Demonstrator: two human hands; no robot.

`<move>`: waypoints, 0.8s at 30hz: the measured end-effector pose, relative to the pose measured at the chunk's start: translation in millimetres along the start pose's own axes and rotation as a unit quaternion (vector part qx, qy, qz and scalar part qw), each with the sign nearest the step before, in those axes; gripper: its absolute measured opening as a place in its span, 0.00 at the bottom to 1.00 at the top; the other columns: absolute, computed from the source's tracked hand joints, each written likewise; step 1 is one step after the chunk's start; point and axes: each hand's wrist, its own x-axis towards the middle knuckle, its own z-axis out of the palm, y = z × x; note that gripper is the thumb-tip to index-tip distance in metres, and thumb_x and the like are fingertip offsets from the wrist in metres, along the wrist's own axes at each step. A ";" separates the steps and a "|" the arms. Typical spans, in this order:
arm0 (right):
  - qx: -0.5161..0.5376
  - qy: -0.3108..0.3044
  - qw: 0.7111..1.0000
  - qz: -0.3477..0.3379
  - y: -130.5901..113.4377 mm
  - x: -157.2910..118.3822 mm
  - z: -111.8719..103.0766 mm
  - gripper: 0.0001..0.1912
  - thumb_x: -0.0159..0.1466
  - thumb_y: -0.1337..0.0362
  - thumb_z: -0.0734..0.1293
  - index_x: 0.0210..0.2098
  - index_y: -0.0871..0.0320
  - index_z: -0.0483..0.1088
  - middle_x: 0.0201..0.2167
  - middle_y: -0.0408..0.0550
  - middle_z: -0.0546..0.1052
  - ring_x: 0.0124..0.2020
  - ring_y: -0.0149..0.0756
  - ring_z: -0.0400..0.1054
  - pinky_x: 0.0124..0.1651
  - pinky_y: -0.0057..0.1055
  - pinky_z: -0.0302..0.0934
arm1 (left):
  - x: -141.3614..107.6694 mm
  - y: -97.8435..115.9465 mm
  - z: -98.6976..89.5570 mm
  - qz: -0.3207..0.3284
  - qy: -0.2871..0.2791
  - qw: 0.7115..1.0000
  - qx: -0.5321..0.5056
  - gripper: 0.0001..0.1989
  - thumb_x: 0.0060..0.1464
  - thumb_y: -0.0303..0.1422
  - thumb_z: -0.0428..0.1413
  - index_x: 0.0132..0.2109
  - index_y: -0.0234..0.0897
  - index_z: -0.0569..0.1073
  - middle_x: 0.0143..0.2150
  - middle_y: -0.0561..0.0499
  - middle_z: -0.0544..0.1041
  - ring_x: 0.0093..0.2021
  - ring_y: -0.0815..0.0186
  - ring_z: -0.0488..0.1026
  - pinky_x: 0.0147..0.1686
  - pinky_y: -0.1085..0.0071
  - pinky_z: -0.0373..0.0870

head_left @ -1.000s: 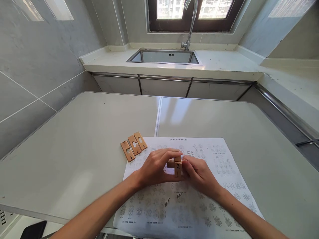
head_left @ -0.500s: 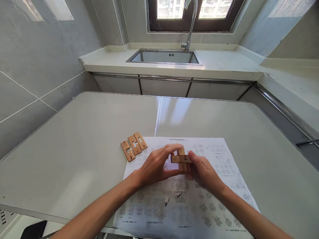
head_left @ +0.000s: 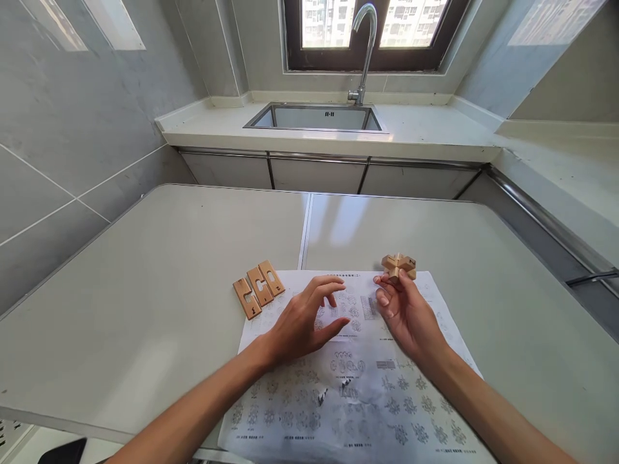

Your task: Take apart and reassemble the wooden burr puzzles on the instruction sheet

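Note:
My right hand (head_left: pixel 405 309) grips an interlocking wooden puzzle (head_left: pixel 398 265), a cross-shaped burr of light wooden pieces with dark marks, above the far right part of a printed sheet (head_left: pixel 358 412). Over the sheet's left half is my left hand (head_left: pixel 309 316), its thumb and fingers apart with nothing between them. To the left of that hand, three flat wooden pieces (head_left: pixel 260 283) lie side by side, each with a cut-out and a dark numeral. Rows of small line drawings cover the sheet, which has small tears near its middle.
A pale table (head_left: pixel 120 309) with a centre seam carries everything. Beyond it are a counter with a steel sink (head_left: pixel 314 117), a curved faucet (head_left: pixel 365 51) and a window. A dark object (head_left: pixel 62 451) shows below the table's front left edge.
My left hand has let go of the wooden puzzle. My right hand has carried it away to the right and farther back, and turned it. The view has tilted up slightly.

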 end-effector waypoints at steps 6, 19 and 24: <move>0.072 0.049 0.996 -0.018 0.2 17.2 -17.8 0.11 0.63 0.57 0.77 0.36 0.54 0.74 0.34 0.42 0.79 0.27 0.28 0.70 0.27 0.24 0.71 | 2.7 -0.5 -3.8 0.008 0.006 1.000 0.029 0.18 0.67 0.32 0.57 0.61 0.42 0.66 0.58 0.41 0.74 0.40 0.65 0.77 0.46 0.63 0.79; 0.084 0.034 0.996 -0.008 -6.7 30.1 -32.1 0.15 0.67 0.50 0.71 0.34 0.55 0.72 0.33 0.45 0.78 0.25 0.29 0.70 0.25 0.25 0.69 | 8.3 -12.9 -29.9 0.018 -0.013 0.984 0.176 0.09 0.69 0.32 0.55 0.54 0.41 0.73 0.53 0.45 0.80 0.51 0.59 0.78 0.54 0.57 0.74; 0.046 0.018 0.998 -0.044 -5.4 30.1 -30.2 0.20 0.65 0.44 0.70 0.33 0.54 0.71 0.32 0.45 0.78 0.25 0.31 0.70 0.25 0.29 0.68 | -4.0 -16.9 -53.3 -0.108 0.009 0.962 0.252 0.14 0.68 0.41 0.56 0.56 0.42 0.73 0.59 0.43 0.76 0.57 0.51 0.73 0.57 0.50 0.70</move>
